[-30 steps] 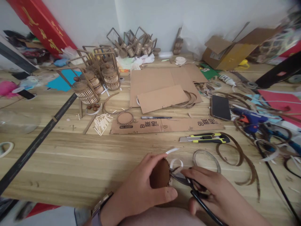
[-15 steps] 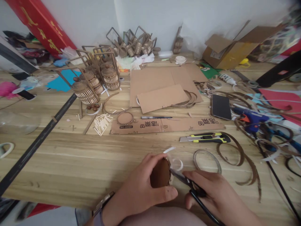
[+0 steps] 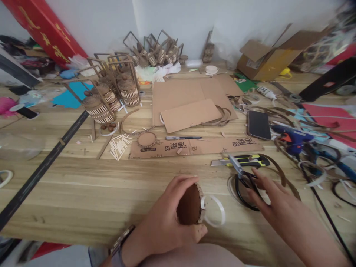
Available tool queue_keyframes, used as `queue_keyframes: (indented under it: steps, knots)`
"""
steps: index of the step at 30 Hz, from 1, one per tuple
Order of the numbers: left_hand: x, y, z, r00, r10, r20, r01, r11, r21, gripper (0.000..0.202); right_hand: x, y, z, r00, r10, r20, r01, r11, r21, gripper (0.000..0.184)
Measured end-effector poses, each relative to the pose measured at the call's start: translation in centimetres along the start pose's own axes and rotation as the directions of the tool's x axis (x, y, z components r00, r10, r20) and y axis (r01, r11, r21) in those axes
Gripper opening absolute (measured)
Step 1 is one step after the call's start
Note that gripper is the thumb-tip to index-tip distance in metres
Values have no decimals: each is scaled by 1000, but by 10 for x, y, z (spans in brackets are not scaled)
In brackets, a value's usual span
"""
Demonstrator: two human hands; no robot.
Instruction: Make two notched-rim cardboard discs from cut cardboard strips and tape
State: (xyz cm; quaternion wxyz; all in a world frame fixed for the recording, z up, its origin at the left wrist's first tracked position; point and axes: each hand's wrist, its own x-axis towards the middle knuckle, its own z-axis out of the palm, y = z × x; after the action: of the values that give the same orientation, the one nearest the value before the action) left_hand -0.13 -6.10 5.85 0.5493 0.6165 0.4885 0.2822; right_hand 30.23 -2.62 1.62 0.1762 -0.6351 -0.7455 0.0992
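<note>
My left hand (image 3: 169, 218) is wrapped round a short cardboard cylinder (image 3: 189, 204), its open end facing the right. A ridged edge rims that end. From this edge a narrow white strip (image 3: 219, 211) curls off to the right. Scissors with black handles (image 3: 239, 174) lie at the right, their blades across the yellow-and-black utility knife (image 3: 251, 160). My right hand (image 3: 274, 200) is at the scissors' handles with its fingers apart; whether a fingertip still touches them is hard to see. A coiled clear ring lies partly under the handles.
Small lidded baskets with handles (image 3: 100, 107) stand at the left, near a pile of short sticks (image 3: 119, 146). Cardboard sheets (image 3: 178, 91) and a printed cardboard strip (image 3: 205, 148) lie ahead. A phone (image 3: 258, 125), a blue glue gun (image 3: 294, 137) and brown strips crowd the right.
My right hand has carried the scissors from the cylinder's edge to the utility knife and loosened its fingers. The white strip shows more fully beside the cylinder, which my left hand still holds.
</note>
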Motion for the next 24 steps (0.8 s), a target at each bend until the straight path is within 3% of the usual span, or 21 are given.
queue_keyframes:
  steps: [2,3,5,8,10,13,15,16,18,21,24]
  knots:
    - [1,0,1,1000,11,-10,-11,999,41,76,-2,-23,-6,1000,-12,-5,11,995,-100,49]
    - [1,0,2,1000,19,-13,-18,998,63,75,-4,-38,-8,999,-32,-18,31,998,-53,47]
    - [1,-1,4,999,44,-22,-41,993,111,74,-6,-69,-11,996,-83,37,75,982,172,45]
    - [-1,-3,5,995,87,-50,-76,979,187,73,-6,-99,-8,969,-211,130,133,887,442,34]
    - [-3,-4,4,992,99,-72,-82,973,216,72,-4,-100,-7,973,-192,126,97,843,528,23]
    - [-6,-7,2,989,97,-108,-72,973,218,71,1,-86,-7,996,72,-61,-32,869,493,21]
    - [-6,-9,2,986,108,-125,-80,974,212,71,2,-80,-7,986,85,-145,-15,902,432,21]
    - [-6,-10,2,984,122,-130,-93,973,211,71,3,-80,-6,992,23,-125,32,905,425,21]
    - [-5,-12,3,978,160,-135,-128,968,217,70,2,-87,-3,993,-119,24,93,869,486,22]
    - [-3,-14,5,965,212,-152,-170,953,252,70,-1,-106,3,959,-141,244,-45,780,624,22]
    - [-3,-15,5,955,240,-174,-181,937,300,68,-2,-121,7,942,-86,325,-191,657,729,18]
